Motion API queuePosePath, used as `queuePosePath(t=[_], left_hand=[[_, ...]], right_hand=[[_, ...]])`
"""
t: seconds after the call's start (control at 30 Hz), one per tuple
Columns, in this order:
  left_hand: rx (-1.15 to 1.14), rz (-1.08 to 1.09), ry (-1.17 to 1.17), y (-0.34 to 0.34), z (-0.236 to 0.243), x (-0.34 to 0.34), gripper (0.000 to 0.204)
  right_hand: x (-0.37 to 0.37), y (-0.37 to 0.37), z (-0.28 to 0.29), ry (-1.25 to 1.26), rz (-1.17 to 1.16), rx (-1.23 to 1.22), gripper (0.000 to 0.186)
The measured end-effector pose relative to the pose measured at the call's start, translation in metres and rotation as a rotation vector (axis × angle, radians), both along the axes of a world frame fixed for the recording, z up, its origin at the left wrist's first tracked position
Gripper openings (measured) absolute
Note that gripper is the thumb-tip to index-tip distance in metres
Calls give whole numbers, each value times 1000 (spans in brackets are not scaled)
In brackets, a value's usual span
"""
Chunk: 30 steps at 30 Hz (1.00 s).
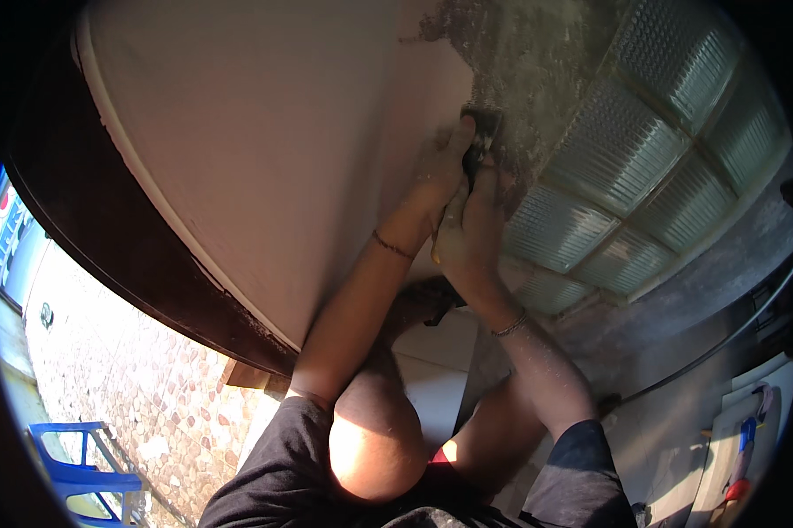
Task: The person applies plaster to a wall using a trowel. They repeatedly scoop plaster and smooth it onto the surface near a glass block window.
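Observation:
Both my hands are raised to the wall, close together on a dark, flat-bladed scraper (pixel 482 132). My left hand (pixel 442 167) grips it near the blade, its thumb along the tool. Just below, my right hand (pixel 468 231) is closed around what looks like the handle, most of which the fingers hide. The blade's wide end lies against the wall, at the border between smooth pale paint (pixel 418 88) and a rough grey bare patch (pixel 546 75).
Ribbed glass blocks (pixel 621 145) fill the wall to the right. A dark brown edge (pixel 150 273) curves down the left. Outside stands a blue plastic chair (pixel 88 480) on stone-patterned paving (pixel 159 387). Tools with blue and red handles (pixel 738 488) lie at lower right, near a thin cable (pixel 722 348).

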<state>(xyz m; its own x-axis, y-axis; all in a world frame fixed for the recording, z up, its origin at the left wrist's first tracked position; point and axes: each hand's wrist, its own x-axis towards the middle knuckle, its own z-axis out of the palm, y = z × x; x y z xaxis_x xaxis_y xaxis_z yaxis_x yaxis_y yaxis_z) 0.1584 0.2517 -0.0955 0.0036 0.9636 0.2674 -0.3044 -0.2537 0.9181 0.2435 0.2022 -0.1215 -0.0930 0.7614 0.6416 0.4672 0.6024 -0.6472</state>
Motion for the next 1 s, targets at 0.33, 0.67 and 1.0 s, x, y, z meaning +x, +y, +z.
queuePosePath(t=[0.33, 0.67, 1.0], left_hand=[[-114, -43, -48, -14, 8, 0, 52], [-99, -27, 307, -17, -77, 25, 39], [322, -25, 822, -22, -108, 26, 33]], right_hand=[[-3, 2, -1, 24, -38, 96, 35], [67, -15, 18, -513, -143, 148, 16], [100, -19, 15, -493, -263, 225, 23]])
